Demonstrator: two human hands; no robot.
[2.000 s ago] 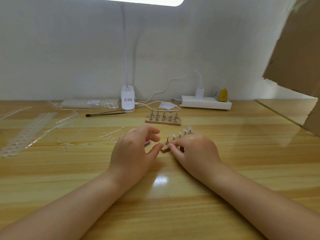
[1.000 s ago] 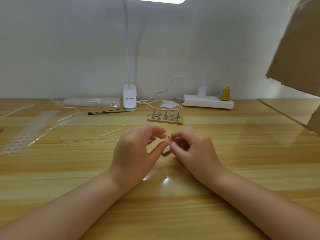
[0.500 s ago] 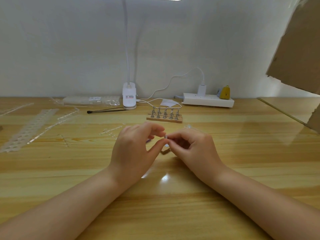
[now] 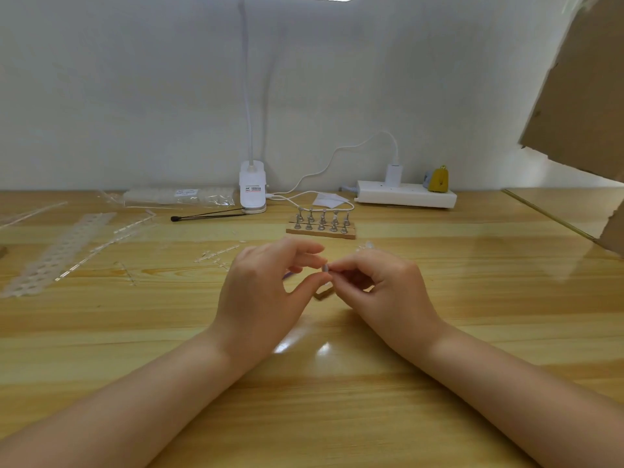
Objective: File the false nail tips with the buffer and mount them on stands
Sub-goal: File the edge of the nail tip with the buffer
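Meeting over the middle of the table (image 4: 337, 417), the left hand (image 4: 260, 298) and right hand (image 4: 385, 292) are together pinching a small pale nail tip (image 4: 325, 267) between fingertips. A wooden stand (image 4: 323, 293) is lying mostly hidden beneath them. Toward the table's far edge, a second stand rack (image 4: 321, 227) is sitting before the lamp clamp (image 4: 252, 190) and power strip (image 4: 406, 198); empty tip strips (image 4: 57, 251) are lying near the left edge.
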